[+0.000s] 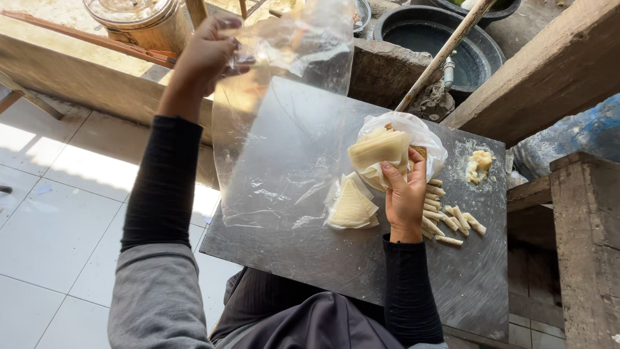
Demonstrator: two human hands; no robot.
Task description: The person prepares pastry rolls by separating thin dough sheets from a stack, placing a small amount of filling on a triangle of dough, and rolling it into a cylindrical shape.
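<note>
Black ribbed long sleeves under grey upper sleeves, bare hands, dark, possibly pleated, lap garment.

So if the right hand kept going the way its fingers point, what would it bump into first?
The right hand already touches the stack of pale wrapper sheets in a thin plastic bag; beyond that, probably the wooden stick, though depth is unclear.

We count two hands (405,194), one large clear plastic sheet (278,155), two stacks of triangular wrappers (352,207), one at the right inside a thin bag (429,139), about a dozen rolled sticks (452,223), one lump of filling (479,165), and two dark basins (478,58) far behind.
</note>
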